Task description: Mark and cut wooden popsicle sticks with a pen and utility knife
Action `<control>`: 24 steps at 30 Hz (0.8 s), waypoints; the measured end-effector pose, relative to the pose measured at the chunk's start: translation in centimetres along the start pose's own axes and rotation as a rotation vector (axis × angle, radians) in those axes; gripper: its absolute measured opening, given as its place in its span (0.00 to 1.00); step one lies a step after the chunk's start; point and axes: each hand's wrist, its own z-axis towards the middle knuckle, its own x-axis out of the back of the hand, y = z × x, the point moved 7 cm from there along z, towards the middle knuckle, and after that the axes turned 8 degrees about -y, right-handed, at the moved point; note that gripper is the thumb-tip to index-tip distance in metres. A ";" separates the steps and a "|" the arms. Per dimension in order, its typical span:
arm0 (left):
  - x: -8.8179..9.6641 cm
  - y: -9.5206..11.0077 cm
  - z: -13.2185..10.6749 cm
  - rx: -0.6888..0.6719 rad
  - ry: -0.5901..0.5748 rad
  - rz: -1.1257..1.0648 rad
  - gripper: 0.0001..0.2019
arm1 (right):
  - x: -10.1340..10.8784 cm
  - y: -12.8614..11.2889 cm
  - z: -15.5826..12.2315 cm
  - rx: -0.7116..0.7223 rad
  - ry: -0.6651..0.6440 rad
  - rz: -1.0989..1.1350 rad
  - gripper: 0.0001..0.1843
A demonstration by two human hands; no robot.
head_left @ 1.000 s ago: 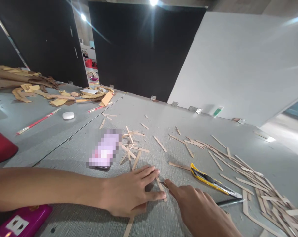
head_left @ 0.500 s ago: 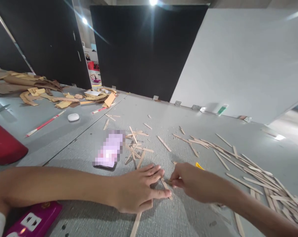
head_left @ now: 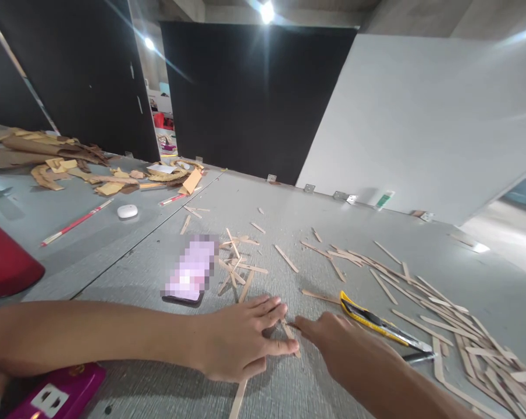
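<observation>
My left hand (head_left: 245, 340) lies flat with its fingers spread, thumb and fingertips pressing a short wooden craft stick (head_left: 288, 331) against the table. Under that hand runs a longer craft stick (head_left: 239, 398), its ends showing above and below. My right hand (head_left: 328, 337) is closed just to the right, its fingertips at the short stick's edge. Whatever it pinches is small and dark, mostly hidden by the fingers. Beyond the right hand lies a yellow utility knife (head_left: 372, 320), beside another craft stick (head_left: 319, 297).
A phone (head_left: 189, 270) and a cluster of cut sticks (head_left: 237, 265) lie ahead of my left hand. Many loose sticks (head_left: 464, 331) spread along the right. A purple case (head_left: 66, 393), a red object (head_left: 7, 259) and a white earbud case (head_left: 127, 211) sit left. Panels (head_left: 254, 105) stand behind.
My right hand has turned and shifted slightly, its index finger now stretched toward the short stick. More of the utility knife shows beyond it. My left hand stays pressed down.
</observation>
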 end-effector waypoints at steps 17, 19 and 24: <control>0.1 -0.2 0.0 -0.001 0.003 -0.019 0.27 | -1.0 -0.3 -0.6 -0.068 -0.005 -0.055 0.27; 0.1 -0.2 0.0 0.000 0.002 -0.009 0.26 | -1.2 -1.4 -1.2 0.037 0.141 -0.269 0.31; 0.3 -0.2 0.1 0.013 -0.042 0.013 0.26 | -1.8 -0.6 -1.6 0.046 0.226 -0.133 0.31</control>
